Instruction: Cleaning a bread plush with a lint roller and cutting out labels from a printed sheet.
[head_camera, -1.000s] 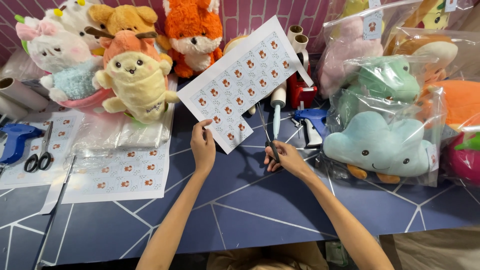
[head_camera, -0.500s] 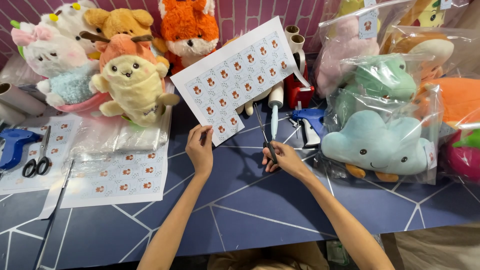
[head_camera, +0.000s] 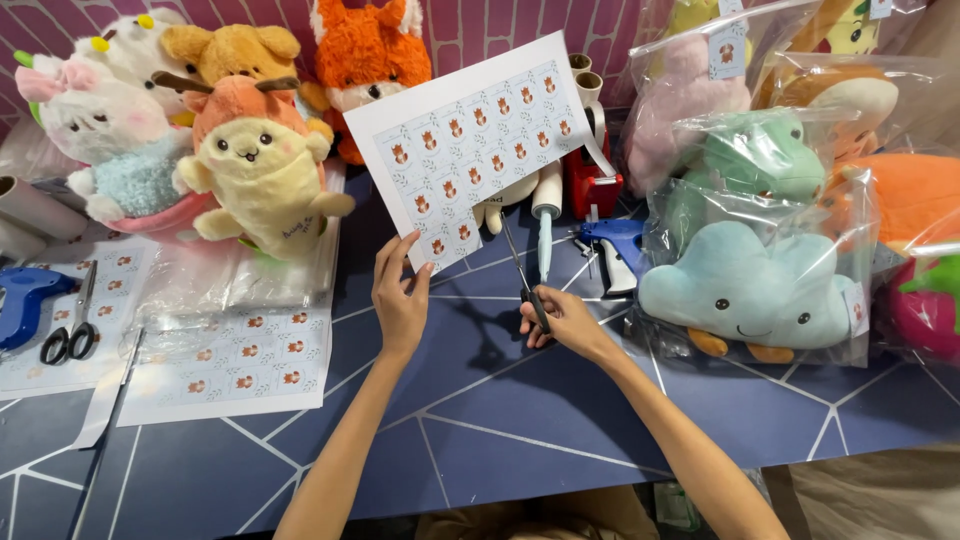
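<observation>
Paper sticker sheet (head_camera: 470, 150) pinched, steel scissors (head_camera: 522, 275) gripped.

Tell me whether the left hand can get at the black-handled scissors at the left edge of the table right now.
Probably not at once: the left hand holds up the sticker sheet, while the scissors lie well off to its left; only flat sheets lie between.

Bright, even light from overhead; colours saturated, nothing dim. Soft short shadows fall on the blue worktop (head_camera: 560, 420) below the left hand (head_camera: 400, 300) and the right hand (head_camera: 565, 322). White glare streaks on the clear plastic bags (head_camera: 800, 190) at upper right. Focus sharp at centre; slight wide-angle stretching toward the frame edges.
</observation>
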